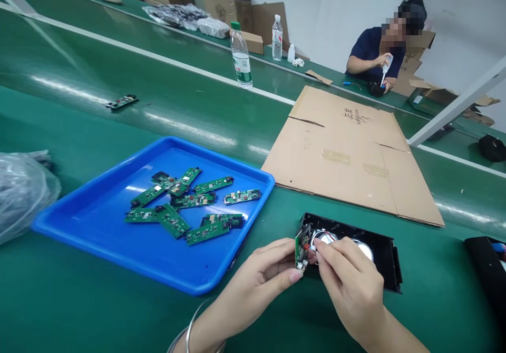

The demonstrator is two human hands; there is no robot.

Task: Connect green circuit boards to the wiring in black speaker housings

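Observation:
My left hand point(263, 274) grips a green circuit board point(299, 250) on edge, between thumb and fingers. A small red part and silvery parts show on the board's right face. Close against it, my right hand point(350, 274) pinches a small white wire plug point(313, 247), mostly covered by the fingertips. Thin red and dark wires point(327, 234) run just behind those fingers. Beneath both hands lies an open black speaker housing point(381, 239) with two round white-faced speakers point(364, 249) in it, partly hidden by my right hand.
Left of my hands, a blue tray point(90, 247) holds several green circuit boards point(207, 232). Flattened cardboard point(348, 153) lies ahead. A lone board point(122, 102) and a green-capped bottle point(241, 58) are farther off. A co-worker point(373, 52) sits across, holding a small white bottle.

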